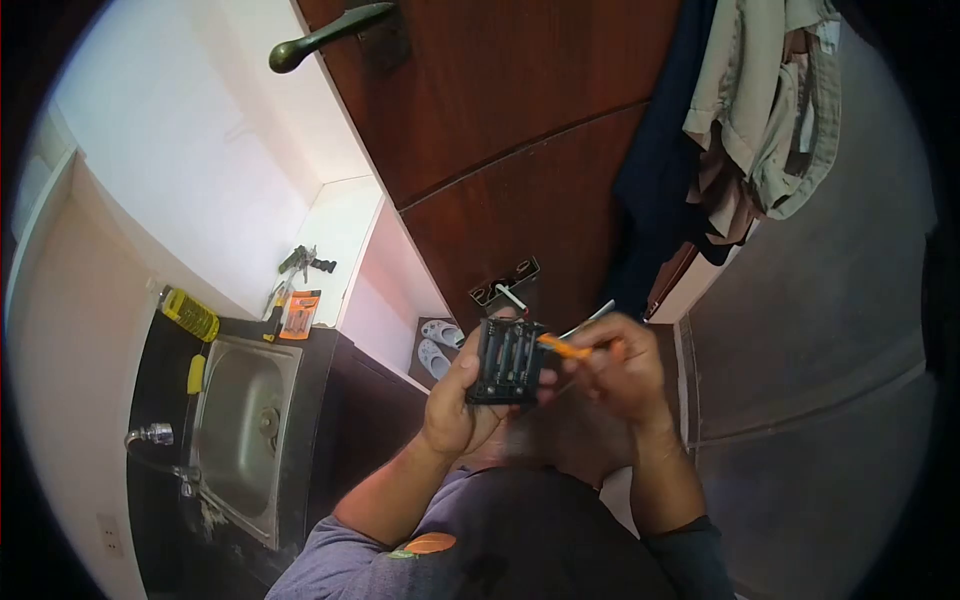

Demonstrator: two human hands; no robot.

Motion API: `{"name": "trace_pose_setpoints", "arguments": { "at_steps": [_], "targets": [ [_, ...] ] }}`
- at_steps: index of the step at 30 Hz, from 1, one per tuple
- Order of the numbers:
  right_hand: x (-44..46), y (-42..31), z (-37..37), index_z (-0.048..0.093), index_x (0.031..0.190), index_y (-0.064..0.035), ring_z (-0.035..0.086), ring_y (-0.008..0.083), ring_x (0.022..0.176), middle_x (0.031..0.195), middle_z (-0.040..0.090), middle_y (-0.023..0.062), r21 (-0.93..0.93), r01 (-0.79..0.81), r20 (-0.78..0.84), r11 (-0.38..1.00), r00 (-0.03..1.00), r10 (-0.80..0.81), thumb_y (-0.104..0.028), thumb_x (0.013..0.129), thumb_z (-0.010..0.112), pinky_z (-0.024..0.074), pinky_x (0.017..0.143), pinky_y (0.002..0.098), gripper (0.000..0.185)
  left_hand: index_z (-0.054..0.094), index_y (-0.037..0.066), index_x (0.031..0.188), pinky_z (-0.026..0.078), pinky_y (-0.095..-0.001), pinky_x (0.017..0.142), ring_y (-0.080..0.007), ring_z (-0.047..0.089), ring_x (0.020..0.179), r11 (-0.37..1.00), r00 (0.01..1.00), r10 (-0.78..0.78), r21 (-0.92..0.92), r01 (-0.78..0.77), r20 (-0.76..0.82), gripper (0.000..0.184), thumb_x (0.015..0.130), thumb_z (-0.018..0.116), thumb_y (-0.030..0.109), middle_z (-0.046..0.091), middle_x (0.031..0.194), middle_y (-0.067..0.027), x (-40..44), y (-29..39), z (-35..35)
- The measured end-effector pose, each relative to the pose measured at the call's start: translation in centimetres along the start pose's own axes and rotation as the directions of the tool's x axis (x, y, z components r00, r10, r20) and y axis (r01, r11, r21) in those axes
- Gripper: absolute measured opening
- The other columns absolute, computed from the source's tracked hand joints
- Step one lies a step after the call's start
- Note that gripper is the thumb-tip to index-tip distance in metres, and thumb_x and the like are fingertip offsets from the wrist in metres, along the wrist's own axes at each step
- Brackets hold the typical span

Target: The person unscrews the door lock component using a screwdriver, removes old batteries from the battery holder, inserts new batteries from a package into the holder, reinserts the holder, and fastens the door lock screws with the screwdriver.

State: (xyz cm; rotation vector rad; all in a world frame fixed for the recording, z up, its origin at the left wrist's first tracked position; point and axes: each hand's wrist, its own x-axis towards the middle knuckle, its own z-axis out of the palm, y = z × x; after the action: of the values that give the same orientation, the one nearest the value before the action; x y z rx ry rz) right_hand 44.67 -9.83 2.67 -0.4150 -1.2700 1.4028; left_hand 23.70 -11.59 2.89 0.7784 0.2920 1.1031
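Observation:
My left hand (459, 392) is wrapped round a black battery holder (507, 362) with several long slots, its open face turned up toward me. Metal contacts show at the ends of the slots. To the right of it, my right hand (624, 365) pinches a slim orange object (565, 347), blurred by motion, whose kind I cannot make out. Its left end lies close to the holder's upper right edge; whether the two touch I cannot tell.
Ahead stands a brown door (510, 120) with a handle (335, 35). Clothes (765, 110) hang at upper right. On the left are a steel sink (240, 430), a white ledge with keys (304, 262), an orange packet (300, 314) and a yellow bottle (188, 314). Clogs (433, 358) sit below.

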Motion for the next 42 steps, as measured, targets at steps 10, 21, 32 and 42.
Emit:
{"name": "trace_pose_setpoints", "arguments": {
  "at_steps": [10,21,32,42],
  "targets": [
    [-5.3,2.9,-4.6,0.051,0.100,-0.0094,0.040,0.0102,0.046,0.068,0.044,0.0014,0.782,-0.081,-0.197,0.618,0.908,0.369,-0.044,0.103,0.037,0.0330,0.038,0.0242,0.038,0.044,0.003,0.136,0.046,-0.0521,0.101,-0.0325,0.055,0.120,0.971,0.962,0.056,-0.209,-0.115,-0.268,0.058,0.099,0.037,0.047,0.052,0.134,-0.0193,0.2,-4.5,-1.3],
    [-9.6,12.8,-0.4,0.058,0.100,-0.0137,0.044,0.0143,0.046,0.070,0.055,0.0037,0.420,-0.802,-0.174,0.424,0.387,0.905,-0.041,0.100,0.047,0.0350,0.039,0.0262,0.029,0.052,0.012,0.123,0.047,-0.0432,0.090,-0.0218,0.054,0.112,0.968,0.662,-0.129,0.050,0.244,-0.738,0.043,0.101,0.037,0.046,0.058,0.114,-0.0078,-6.0,-11.9,-9.8],
    [0.8,16.2,15.6,0.052,0.129,0.0011,0.062,0.0306,0.109,0.122,0.058,0.0220,-0.858,-0.075,0.078,0.508,0.958,0.275,-0.026,0.095,0.057,0.0498,0.092,0.0357,0.044,0.060,0.010,0.105,0.053,-0.0402,0.085,-0.0251,0.065,0.090,0.898,0.766,-0.188,-0.424,-0.120,-0.615,0.042,0.102,0.034,0.043,0.067,0.100,-0.0120,-9.9,-4.7,-18.9],
    [-2.0,19.1,11.7,0.057,0.123,-0.0005,0.061,0.0202,0.104,0.121,0.060,0.0138,-0.589,-0.434,-0.098,0.682,0.876,0.473,-0.018,0.092,0.062,0.0503,0.085,0.0303,0.036,0.057,0.007,0.106,0.052,-0.0406,0.064,-0.0266,0.065,0.073,-0.007,0.694,0.676,0.940,0.340,-0.246,0.025,0.095,0.053,0.029,0.059,0.081,-0.0105,-4.4,22.7,-31.5]
  ]
}}
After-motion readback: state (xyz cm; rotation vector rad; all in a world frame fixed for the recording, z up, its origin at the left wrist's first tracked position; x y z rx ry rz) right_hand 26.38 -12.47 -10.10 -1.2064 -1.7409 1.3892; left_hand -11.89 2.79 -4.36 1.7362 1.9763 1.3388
